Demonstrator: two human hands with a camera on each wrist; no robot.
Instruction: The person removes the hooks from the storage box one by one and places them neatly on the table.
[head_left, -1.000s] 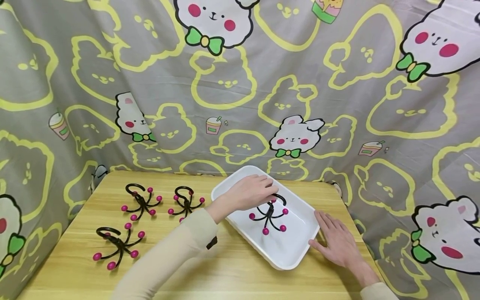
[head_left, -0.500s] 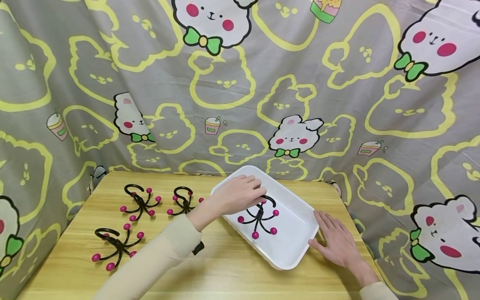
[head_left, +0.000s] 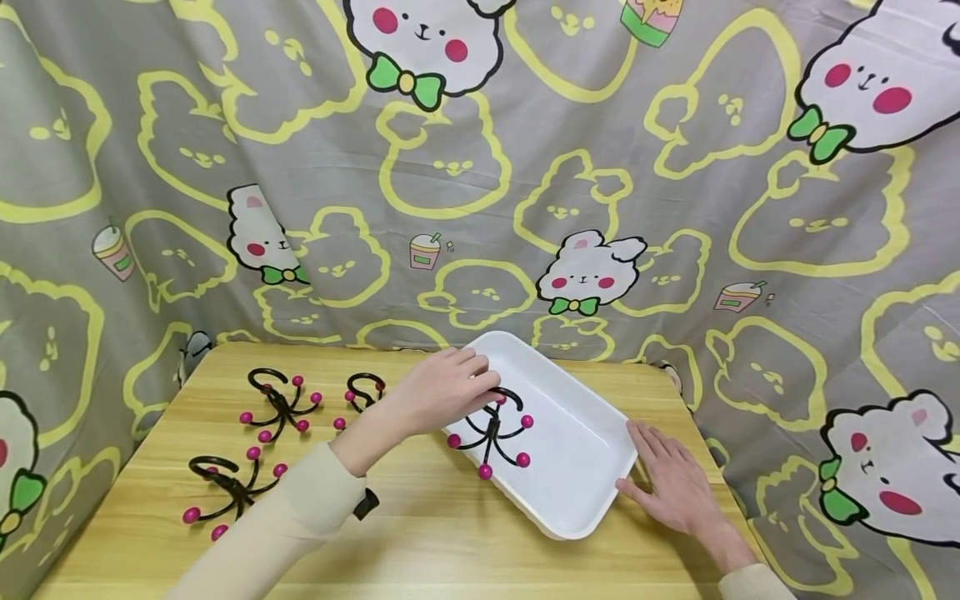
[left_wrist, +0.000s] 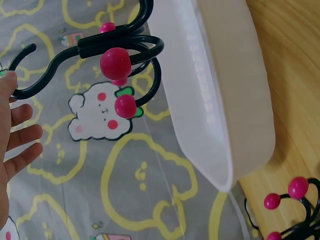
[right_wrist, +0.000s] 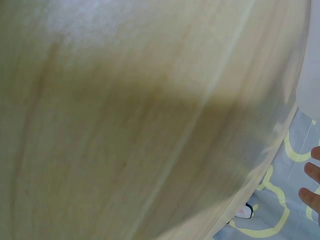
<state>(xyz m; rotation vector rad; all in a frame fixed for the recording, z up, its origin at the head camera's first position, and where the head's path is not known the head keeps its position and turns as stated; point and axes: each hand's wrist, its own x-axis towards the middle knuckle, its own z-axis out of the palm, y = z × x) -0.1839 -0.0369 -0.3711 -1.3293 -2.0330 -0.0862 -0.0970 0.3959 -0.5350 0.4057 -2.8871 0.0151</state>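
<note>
My left hand [head_left: 441, 390] pinches the curved top of a black multi-arm hook hanger [head_left: 492, 433] tipped with pink balls. In the left wrist view, the curl of this hanger [left_wrist: 95, 47] meets the thumb and index finger, while the other fingers are spread apart from it. The hanger hangs over the left long side of a white rectangular tray [head_left: 573, 475]. Against the tray's right end rests my right hand [head_left: 675, 483], fingers extended. Only a few fingertips [right_wrist: 311, 172] of it show in the right wrist view.
Several similar hangers stand on the wooden table [head_left: 450, 550] to the left: one at the back left [head_left: 281, 408], one partly behind the left arm [head_left: 365, 385], one nearer the front [head_left: 236, 492]. A patterned curtain [head_left: 480, 192] encloses the table's back and sides.
My left hand has moved leftward with the hanger, from over the middle of the tray to its left side. The right hand and the tray have stayed in place.
</note>
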